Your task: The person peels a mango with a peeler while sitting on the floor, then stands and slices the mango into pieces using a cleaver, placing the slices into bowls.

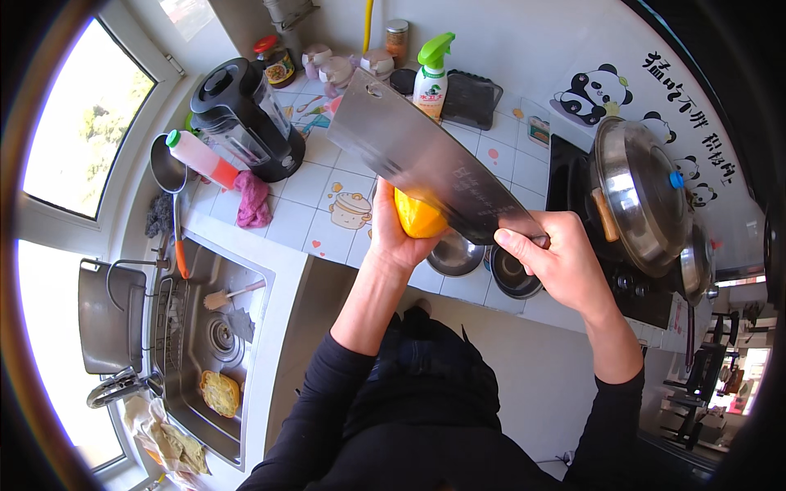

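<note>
My left hand (393,230) holds a glossy yellow-orange fruit or vegetable (417,216) from below and the left side, above the front edge of the tiled counter. A broad steel cleaver (424,156) is in my right hand (549,258), its thumb pressed on the blade near the handle. The blade slants across the picture, its tip up and to the left. It covers the upper part of the yellow-orange piece; whether it touches that piece I cannot tell. Partly hidden below the blade are a metal bowl (456,253) and a dark bowl (514,273).
Left stands a black blender (249,119), with a pink cloth (253,199) and a ladle (175,184) nearby. A spray bottle (431,80) stands behind the cleaver. The sink (202,331) contains a brush (230,296) and a yellowish object (220,394). Right, a lidded wok (642,196) sits on the stove.
</note>
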`<state>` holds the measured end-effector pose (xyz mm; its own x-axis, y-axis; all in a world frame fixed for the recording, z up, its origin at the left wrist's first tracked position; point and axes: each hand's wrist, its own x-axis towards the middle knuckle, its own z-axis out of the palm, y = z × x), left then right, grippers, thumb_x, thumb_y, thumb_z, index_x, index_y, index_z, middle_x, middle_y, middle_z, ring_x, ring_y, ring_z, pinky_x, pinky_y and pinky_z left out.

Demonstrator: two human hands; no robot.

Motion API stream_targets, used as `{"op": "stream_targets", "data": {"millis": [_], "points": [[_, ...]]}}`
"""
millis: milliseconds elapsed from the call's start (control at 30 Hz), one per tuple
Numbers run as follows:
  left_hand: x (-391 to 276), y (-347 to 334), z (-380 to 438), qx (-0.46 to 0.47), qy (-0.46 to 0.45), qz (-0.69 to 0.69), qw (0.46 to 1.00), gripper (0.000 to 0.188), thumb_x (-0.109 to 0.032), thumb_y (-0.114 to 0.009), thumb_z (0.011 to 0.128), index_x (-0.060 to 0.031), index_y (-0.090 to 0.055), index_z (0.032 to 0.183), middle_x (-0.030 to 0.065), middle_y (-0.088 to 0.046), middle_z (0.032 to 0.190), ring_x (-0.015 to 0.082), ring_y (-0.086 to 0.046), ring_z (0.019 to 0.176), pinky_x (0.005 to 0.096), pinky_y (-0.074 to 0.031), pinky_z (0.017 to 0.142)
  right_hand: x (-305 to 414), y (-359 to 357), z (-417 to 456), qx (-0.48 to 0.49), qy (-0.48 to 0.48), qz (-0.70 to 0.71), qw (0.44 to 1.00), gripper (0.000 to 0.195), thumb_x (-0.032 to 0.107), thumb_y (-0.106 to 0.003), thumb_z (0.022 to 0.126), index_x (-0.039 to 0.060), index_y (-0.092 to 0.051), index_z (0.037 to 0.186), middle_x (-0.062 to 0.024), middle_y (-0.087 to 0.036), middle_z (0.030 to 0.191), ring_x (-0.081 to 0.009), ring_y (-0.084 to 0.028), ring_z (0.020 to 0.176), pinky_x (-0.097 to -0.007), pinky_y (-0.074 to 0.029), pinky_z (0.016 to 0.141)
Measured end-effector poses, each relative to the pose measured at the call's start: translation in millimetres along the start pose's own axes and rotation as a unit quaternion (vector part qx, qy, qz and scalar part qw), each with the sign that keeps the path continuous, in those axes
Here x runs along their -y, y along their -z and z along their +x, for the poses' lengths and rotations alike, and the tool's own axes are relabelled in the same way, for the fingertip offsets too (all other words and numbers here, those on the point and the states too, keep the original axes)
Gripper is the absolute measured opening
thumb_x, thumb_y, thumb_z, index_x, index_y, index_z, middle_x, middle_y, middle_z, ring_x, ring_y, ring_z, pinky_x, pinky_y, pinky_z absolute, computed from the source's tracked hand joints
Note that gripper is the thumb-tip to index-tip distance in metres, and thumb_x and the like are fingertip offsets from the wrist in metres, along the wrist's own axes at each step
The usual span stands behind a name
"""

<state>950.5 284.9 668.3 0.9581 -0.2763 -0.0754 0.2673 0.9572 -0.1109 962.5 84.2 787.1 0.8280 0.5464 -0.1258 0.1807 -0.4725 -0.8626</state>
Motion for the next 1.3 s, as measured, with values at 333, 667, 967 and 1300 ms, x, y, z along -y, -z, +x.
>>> {"op": "stream_targets", "data": {"millis": [333, 667, 967, 1300], "points": [[-44, 13, 10, 0.031, 0.026, -0.015, 0.999, 0.062, -0.060, -0.039, 0.094, -0.0128, -0.049, 0.133, 0.0097, -0.056, 0.132, 0.0280, -0.052, 0.122, 0.0543, -0.038, 0.104, 9, -24, 40, 0.003, -0.019, 0.008, 1.000, 0.024, 0.016, -0.066, 0.091, -0.0076, -0.064, 0.090, -0.0023, -0.047, 0.060, -0.0072, -0.041, 0.057, -0.0256, -0.037, 0.053], [-89, 12, 15, -0.071, 0.019, 0.030, 0.997, 0.053, -0.055, -0.046, 0.093, -0.0179, -0.050, 0.130, 0.0086, -0.054, 0.132, 0.0254, -0.051, 0.120, 0.0520, -0.041, 0.099, 39, -29, 67, -0.049, -0.035, 0.004, 0.998, 0.022, 0.015, -0.065, 0.093, -0.0072, -0.066, 0.092, 0.0002, -0.052, 0.063, -0.0051, -0.043, 0.060, -0.0231, -0.036, 0.054], [-112, 12, 18, -0.062, 0.058, 0.009, 0.996, 0.059, -0.059, -0.033, 0.095, -0.0163, -0.052, 0.130, 0.0109, -0.057, 0.129, 0.0301, -0.054, 0.118, 0.0583, -0.044, 0.091, 35, -48, 83, -0.048, -0.053, 0.002, 0.997, 0.025, 0.017, -0.065, 0.093, -0.0074, -0.064, 0.086, 0.0003, -0.048, 0.059, -0.0056, -0.039, 0.057, -0.0243, -0.034, 0.051], [-123, 9, 27, -0.088, 0.052, 0.102, 0.989, 0.054, -0.056, -0.035, 0.095, -0.0170, -0.050, 0.129, 0.0076, -0.059, 0.125, 0.0246, -0.055, 0.115, 0.0510, -0.046, 0.091, 38, -53, 93, -0.054, -0.069, -0.022, 0.996, 0.027, 0.018, -0.066, 0.093, -0.0076, -0.064, 0.085, -0.0023, -0.048, 0.058, -0.0072, -0.040, 0.055, -0.0259, -0.033, 0.050]]}}
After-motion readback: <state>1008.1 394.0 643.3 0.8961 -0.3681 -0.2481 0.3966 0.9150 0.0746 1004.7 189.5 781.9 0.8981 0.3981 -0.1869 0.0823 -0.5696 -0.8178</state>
